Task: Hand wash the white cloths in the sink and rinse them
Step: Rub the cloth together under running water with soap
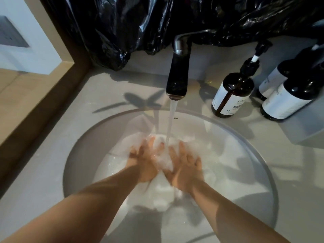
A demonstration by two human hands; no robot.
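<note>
A wet white cloth lies bunched in the round white sink, with more white cloth spread to the right in the basin. My left hand and my right hand press the bunched cloth between them, fingers mostly straight and pointing away from me. Water runs from the dark tap in a stream that lands on the cloth between my fingertips. The part of the cloth between my palms is hidden.
Dark pump bottles with white labels stand on the grey counter at the right of the sink. A black plastic sheet hangs behind the tap. A wooden ledge runs along the left.
</note>
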